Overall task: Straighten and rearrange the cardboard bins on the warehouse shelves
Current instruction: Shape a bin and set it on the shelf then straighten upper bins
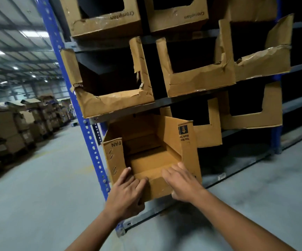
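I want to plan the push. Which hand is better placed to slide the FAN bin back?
Probably the left hand: it grips the FAN bin at its front corner, while the right hand only rests flat.

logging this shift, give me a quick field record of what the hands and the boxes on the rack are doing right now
setting: warehouse aisle, blue rack post
box in hand: open-front box marked FAN, lowest shelf level, pulled out past the others, empty inside
left hand: grips the box's front left corner
right hand: fingers straight, lying over the low front edge
shelf above: torn box at the left, dented box beside it
top shelf: two boxes printed Crompton
background: stacked cartons across the floor
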